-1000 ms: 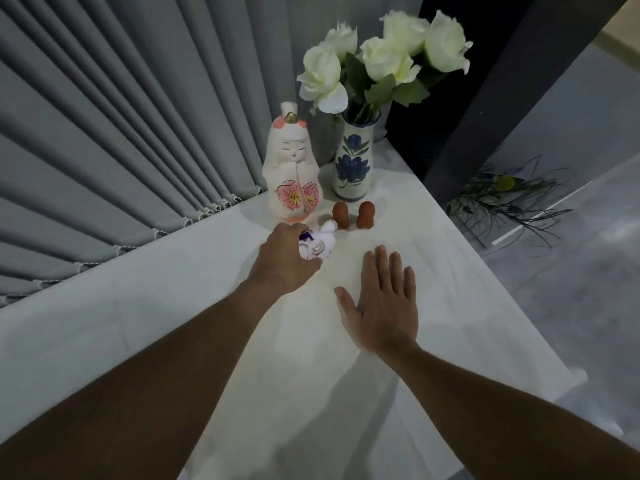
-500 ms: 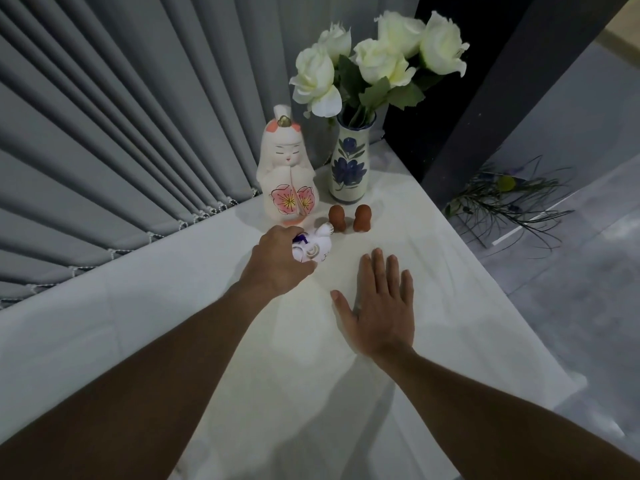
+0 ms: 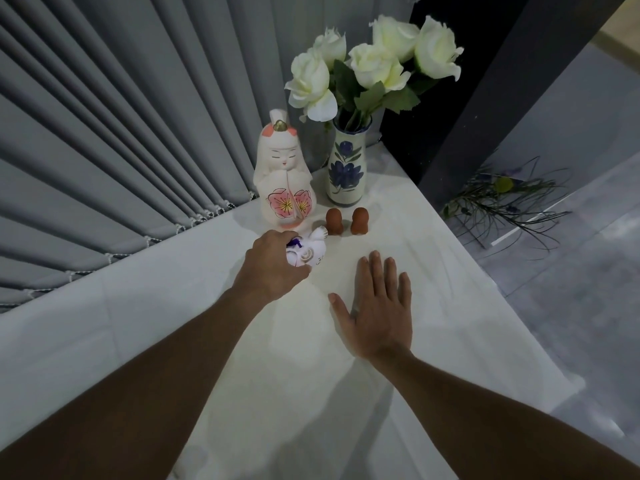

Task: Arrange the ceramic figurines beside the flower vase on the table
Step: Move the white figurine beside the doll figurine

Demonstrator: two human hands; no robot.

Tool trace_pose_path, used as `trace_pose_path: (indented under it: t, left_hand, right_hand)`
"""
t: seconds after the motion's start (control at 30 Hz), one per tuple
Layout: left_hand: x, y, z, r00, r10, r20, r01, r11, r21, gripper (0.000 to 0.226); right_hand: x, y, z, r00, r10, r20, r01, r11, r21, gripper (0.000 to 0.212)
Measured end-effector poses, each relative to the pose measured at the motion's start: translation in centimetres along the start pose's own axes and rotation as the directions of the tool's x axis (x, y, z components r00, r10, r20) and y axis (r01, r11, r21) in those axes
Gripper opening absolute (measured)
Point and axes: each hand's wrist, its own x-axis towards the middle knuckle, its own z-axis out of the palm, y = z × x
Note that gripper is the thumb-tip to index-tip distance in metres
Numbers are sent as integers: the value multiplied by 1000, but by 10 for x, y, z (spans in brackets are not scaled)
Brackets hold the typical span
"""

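Forearms reach up from the near edge of my view over the white table (image 3: 450, 306). My right hand (image 3: 375, 313) lies flat on it, fingers spread, holding nothing. Farther out, my left hand (image 3: 273, 265) is closed around a small white figurine (image 3: 308, 252) with purple marks. Just beyond stand two little brown figurines (image 3: 347, 221), side by side. Behind them, the tall white doll figurine (image 3: 282, 178) is upright just left of the flower vase (image 3: 347, 168) of white roses, near the grey curtain (image 3: 121, 116).

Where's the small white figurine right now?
In the head view, the small white figurine sits on the table in the left hand, just in front of the tall doll figurine.
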Motion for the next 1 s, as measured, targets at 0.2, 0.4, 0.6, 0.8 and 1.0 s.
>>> trace_pose_path:
  t: [0.2,0.4,0.6,0.8,1.0]
  left_hand:
    - [1,-7,-2,999,-12,30,12,1000,-16,73]
    - [-21,-23,-11,999,-24,32,24,1000,-15,95]
    - [-71,-60,-22,996,-65,66,64,998,16,84]
    - [-127,-111,-43,971,-149,188,136,987,83,69]
    - [-186,-164,-63,862,-231,451,153,967,203,77]
  right_hand:
    - [0,1,1,1000,-2,-4,2,1000,-13,91]
    - [-1,0,2,1000,-1,5,2,999,-46,92]
    - [-28,-20,6,994,-94,50,94,996,-5,87]
    - [-89,-67,29,969,-239,59,239,971,10,84]
    - [-126,-99,48,967,-245,76,247,968,-29,87]
